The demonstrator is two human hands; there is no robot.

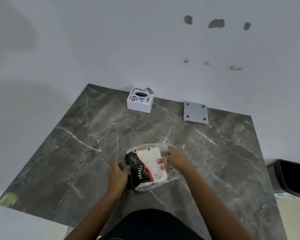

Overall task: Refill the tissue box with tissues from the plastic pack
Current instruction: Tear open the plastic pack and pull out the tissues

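— Head view: where's the plastic pack (pixel 150 168)?
— Near table (pixel 62 153) edge, btwn both hands. Left hand (pixel 117 175) fingers curl on its dark end; right hand (pixel 176 158) pinches the clear wrap (top right).
— Room?
— Bare marble up to tissue box (pixel 140 99) at the wall, grey plate (pixel 195 113) beside it.

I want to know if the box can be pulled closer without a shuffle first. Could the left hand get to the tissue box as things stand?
Probably yes. The marble table lies bare between the left hand and the tissue box at the far edge, so nothing blocks the way. But that hand is now on the plastic pack and would have to let go.
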